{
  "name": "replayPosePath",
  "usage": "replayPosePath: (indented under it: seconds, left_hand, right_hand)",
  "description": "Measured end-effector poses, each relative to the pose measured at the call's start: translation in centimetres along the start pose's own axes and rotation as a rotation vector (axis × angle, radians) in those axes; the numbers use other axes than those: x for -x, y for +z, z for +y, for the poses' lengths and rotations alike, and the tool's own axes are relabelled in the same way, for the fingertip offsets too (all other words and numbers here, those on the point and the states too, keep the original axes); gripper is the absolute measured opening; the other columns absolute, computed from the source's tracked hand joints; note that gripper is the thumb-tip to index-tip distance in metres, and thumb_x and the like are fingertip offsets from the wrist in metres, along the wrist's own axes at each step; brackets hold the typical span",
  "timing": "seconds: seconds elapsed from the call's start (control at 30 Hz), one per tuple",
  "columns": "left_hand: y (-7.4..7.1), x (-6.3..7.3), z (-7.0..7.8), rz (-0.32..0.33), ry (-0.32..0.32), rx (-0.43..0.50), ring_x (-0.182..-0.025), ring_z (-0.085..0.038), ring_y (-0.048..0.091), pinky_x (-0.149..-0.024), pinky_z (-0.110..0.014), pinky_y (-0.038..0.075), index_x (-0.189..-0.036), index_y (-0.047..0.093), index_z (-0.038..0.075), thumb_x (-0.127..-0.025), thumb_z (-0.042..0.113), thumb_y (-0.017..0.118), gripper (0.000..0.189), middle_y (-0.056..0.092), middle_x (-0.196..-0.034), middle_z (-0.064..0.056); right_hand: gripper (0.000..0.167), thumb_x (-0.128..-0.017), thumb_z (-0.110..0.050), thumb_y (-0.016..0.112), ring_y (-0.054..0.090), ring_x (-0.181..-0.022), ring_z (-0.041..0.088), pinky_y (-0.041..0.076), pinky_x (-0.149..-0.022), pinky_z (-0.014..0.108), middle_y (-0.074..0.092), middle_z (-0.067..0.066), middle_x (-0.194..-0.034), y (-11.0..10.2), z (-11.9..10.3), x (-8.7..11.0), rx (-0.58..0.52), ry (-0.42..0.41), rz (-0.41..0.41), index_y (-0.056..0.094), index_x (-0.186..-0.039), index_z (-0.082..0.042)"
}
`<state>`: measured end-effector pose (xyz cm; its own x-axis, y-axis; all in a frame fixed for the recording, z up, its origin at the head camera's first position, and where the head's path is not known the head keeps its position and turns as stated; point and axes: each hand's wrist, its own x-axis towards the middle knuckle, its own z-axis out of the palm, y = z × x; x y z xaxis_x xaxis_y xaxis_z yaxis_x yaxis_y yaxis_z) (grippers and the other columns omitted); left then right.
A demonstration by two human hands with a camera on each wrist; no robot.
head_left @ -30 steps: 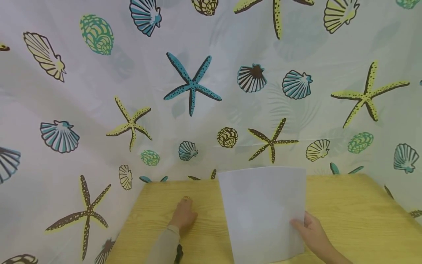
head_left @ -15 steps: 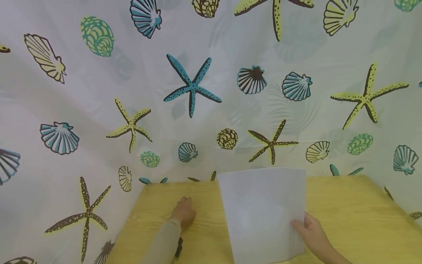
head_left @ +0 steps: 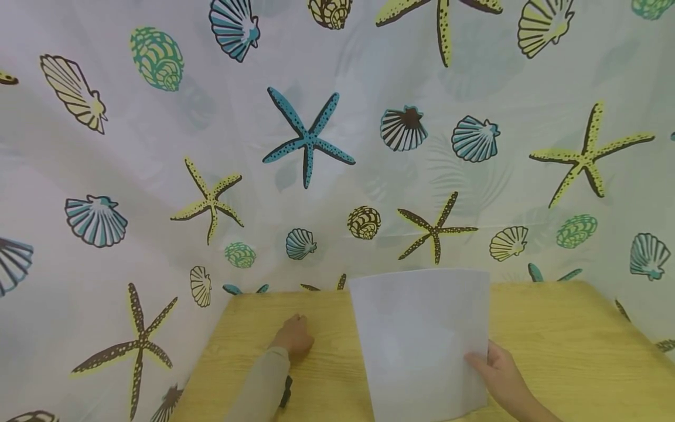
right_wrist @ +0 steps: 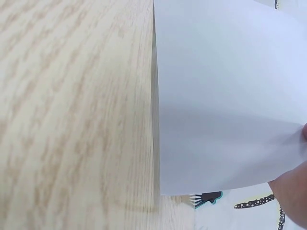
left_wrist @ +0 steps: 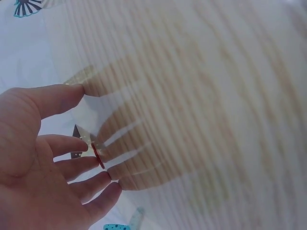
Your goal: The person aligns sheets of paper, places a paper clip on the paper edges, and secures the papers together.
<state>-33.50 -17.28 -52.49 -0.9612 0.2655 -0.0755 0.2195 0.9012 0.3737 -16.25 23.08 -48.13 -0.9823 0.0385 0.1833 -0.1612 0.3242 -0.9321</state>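
White paper [head_left: 422,346] serves as the landmark. Behind it hangs the largest thing, a cloth [head_left: 337,140] printed with shells and starfish; below and to both sides of it spreads the wooden table [head_left: 559,340]. The paper itself is held up at a tilt; whether its lower edge touches the table, I cannot tell. At its right edge the right hand [head_left: 503,375] grips it, thumb on the near face and fingers behind. A firm but light hold there should keep the sheet from creasing. Well to the left of the paper, the left hand [head_left: 294,336] rests low, its thumb apart from the loosely extended fingers. Smallest is a thin red piece [left_wrist: 98,157] at those fingertips, left of the paper too; contact is unclear. So slim a thing probably calls for bringing thumb to fingertip and pinching it by the edges, without pushing it farther away.
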Motion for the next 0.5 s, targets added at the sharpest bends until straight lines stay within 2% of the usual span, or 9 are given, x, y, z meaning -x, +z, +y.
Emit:
replayPosePath:
  seconds: [0.27, 0.5]
  left_hand:
    - [0.64, -0.51, -0.62, 0.011, 0.012, -0.041, -0.122, -0.048, 0.037, -0.099, -0.057, 0.035, -0.129, 0.045, -0.011, -0.079, 0.015, 0.056, 0.057, 0.042, -0.134, -0.028]
    - [0.75, -0.53, -0.66, 0.02, 0.012, -0.059, -0.116, -0.045, 0.04, -0.093, -0.057, 0.04, -0.124, 0.051, -0.01, -0.078, 0.016, 0.056, 0.053, 0.044, -0.128, -0.027]
  right_hand:
    - [0.04, -0.096, -0.008, 0.051, 0.058, -0.093, -0.001, 0.054, -0.076, 0.039, 0.056, 0.027, -0.122, -0.03, 0.06, -0.06, -0.006, 0.013, 0.002, 0.043, -0.131, 0.01]
    - [0.04, -0.096, -0.006, 0.051, 0.058, -0.093, -0.002, 0.054, -0.077, 0.038, 0.056, 0.027, -0.122, 0.04, -0.14, -0.02, -0.011, 0.016, 0.008, 0.043, -0.131, 0.01]
